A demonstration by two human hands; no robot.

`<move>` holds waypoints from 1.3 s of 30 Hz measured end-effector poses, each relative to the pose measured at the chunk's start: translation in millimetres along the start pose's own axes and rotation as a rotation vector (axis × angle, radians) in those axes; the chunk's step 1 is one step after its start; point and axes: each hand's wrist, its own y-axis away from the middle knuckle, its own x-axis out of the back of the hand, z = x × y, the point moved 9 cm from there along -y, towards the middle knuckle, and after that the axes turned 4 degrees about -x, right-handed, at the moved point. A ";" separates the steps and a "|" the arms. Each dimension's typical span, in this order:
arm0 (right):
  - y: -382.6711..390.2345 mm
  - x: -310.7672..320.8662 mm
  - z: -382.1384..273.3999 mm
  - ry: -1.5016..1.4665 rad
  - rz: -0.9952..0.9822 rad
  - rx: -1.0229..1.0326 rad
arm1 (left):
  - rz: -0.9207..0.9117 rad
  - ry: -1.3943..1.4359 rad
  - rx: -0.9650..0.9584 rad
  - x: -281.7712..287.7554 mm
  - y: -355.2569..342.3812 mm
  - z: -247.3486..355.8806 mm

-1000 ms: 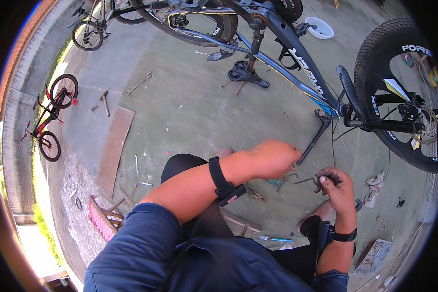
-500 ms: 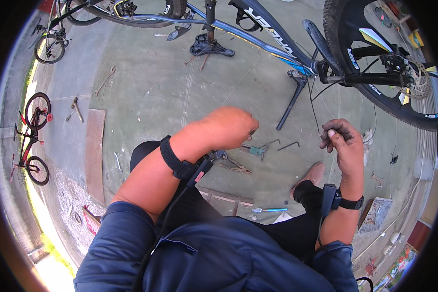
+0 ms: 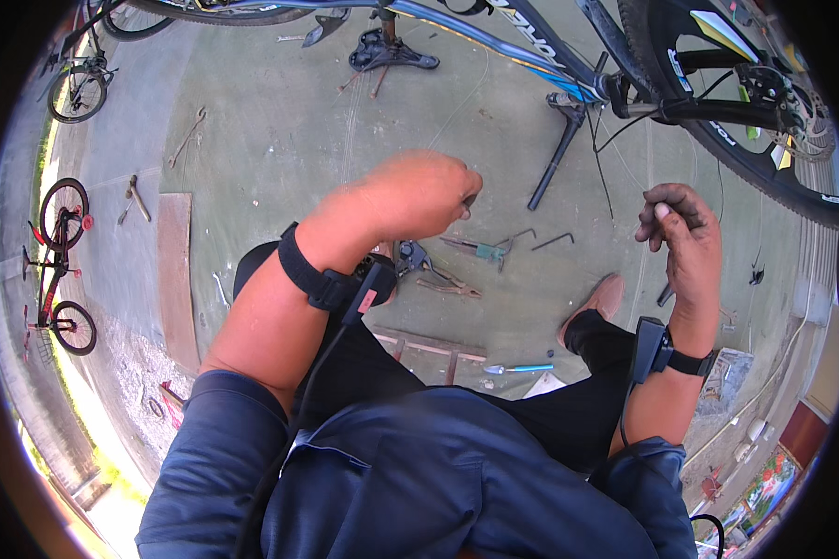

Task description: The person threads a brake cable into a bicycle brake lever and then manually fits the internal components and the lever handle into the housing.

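Worn today: navy top, black straps

My shirt [image 3: 391, 466] is navy, short-sleeved, with a thin pale-edged opening [image 3: 340, 454] on the left front. Trousers [image 3: 569, 405] black. Right shoe [image 3: 603, 296] dusty pink-brown, rounded toe. Left hand [image 3: 427, 193] and right hand [image 3: 686, 233] ungloved. Left wrist: broad black strap [image 3: 305, 270], black box [image 3: 371, 291], pink label. Right: narrower black strap [image 3: 692, 362], dark box [image 3: 650, 347], black cable [image 3: 624, 410].

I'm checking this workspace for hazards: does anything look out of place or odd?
The large bicycle is upside down, its saddle on the floor, opposite to riding position. Pliers and an L-shaped hex key lie loose near the person's shoes, perhaps a trip hazard.
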 end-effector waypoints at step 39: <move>13.5 -326.9 326.0 0.632 -0.500 -0.429 | 0.278 0.310 0.303 45.6 139.7 -111.0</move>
